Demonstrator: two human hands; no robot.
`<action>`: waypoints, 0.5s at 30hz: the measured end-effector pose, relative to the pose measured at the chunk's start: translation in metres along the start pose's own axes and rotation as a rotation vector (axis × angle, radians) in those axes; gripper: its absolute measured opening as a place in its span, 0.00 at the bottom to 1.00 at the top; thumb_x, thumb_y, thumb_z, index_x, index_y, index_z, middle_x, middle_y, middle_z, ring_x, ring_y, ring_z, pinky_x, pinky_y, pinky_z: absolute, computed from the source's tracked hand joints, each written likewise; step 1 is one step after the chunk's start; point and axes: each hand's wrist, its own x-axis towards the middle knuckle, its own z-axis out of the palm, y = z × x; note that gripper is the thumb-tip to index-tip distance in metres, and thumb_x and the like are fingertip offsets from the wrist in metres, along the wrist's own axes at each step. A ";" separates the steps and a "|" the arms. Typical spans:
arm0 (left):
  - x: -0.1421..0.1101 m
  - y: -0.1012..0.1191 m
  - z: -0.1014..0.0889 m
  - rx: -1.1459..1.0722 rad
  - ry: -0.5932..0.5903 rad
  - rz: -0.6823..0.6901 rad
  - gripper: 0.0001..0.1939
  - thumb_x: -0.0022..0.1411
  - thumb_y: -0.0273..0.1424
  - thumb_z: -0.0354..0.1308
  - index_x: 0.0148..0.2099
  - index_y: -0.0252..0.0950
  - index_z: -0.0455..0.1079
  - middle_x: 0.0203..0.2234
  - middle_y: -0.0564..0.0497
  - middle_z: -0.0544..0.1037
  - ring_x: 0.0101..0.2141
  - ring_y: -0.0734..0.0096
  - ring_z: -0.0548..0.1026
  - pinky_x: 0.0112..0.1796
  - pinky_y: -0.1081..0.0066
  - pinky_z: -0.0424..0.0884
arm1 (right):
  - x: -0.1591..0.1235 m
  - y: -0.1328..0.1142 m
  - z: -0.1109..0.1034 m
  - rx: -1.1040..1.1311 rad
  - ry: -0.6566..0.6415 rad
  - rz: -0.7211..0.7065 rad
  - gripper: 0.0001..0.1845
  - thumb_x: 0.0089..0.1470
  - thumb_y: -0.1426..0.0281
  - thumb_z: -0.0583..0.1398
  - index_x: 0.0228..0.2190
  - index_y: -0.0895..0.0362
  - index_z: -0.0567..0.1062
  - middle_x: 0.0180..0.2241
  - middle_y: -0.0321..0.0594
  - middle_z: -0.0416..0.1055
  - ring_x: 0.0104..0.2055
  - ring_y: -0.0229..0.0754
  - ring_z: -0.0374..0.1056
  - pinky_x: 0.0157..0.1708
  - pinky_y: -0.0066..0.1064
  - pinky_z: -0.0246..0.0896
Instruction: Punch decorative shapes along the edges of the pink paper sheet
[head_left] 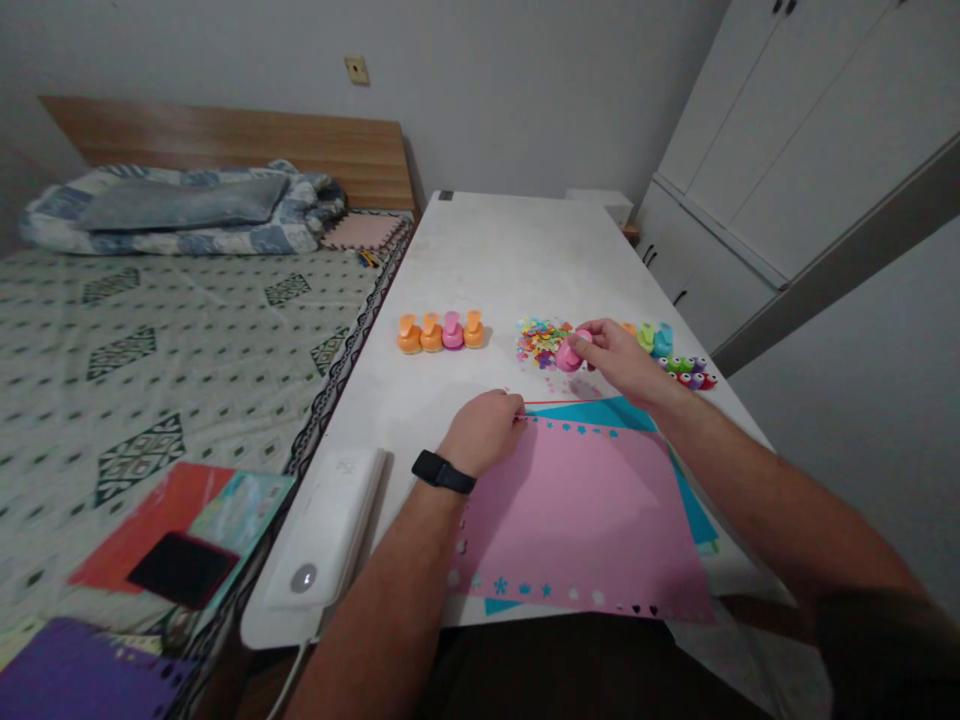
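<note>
A large pink sheet of paper [585,510] lies in front of me, with small shapes punched along its top and bottom edges. Fingers curled, my left hand [491,425] holds its upper left corner; a dark band is on that wrist. Beneath the pink sheet, a blue sheet [696,505] sticks out at the top and right. My right hand [611,350] grips a pink craft punch [571,352] above the table, just beyond the paper. Beside the punch is a pile of colourful paper cutouts [536,338], partly behind it.
Left of the pile stands a row of orange and pink craft punches [431,335]. More punches [654,340] and small eyed figures [686,372] sit beyond my right forearm. A white device [330,520] with a cable lies at the table's left edge. A bed with a phone [184,570] is further left.
</note>
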 end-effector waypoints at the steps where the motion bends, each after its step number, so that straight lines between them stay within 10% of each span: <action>1: 0.000 0.000 0.001 -0.002 0.006 0.001 0.09 0.65 0.31 0.55 0.40 0.36 0.76 0.35 0.43 0.78 0.37 0.61 0.76 0.39 0.66 0.68 | 0.012 -0.005 0.011 -0.029 -0.016 -0.003 0.24 0.52 0.52 0.68 0.42 0.55 0.72 0.36 0.42 0.78 0.33 0.40 0.70 0.33 0.31 0.63; 8: 0.000 -0.003 0.001 -0.025 0.014 -0.005 0.10 0.66 0.31 0.54 0.40 0.36 0.77 0.36 0.42 0.79 0.38 0.61 0.77 0.41 0.66 0.69 | 0.093 -0.003 0.086 -0.438 -0.093 0.023 0.20 0.56 0.52 0.65 0.35 0.57 0.77 0.35 0.45 0.79 0.34 0.41 0.70 0.34 0.31 0.62; 15: -0.001 -0.003 0.000 -0.038 0.021 -0.019 0.11 0.66 0.31 0.54 0.40 0.36 0.77 0.36 0.43 0.79 0.38 0.61 0.77 0.41 0.66 0.70 | 0.122 0.006 0.116 -0.634 -0.118 0.086 0.21 0.59 0.53 0.61 0.33 0.59 0.80 0.32 0.44 0.78 0.31 0.40 0.68 0.33 0.31 0.57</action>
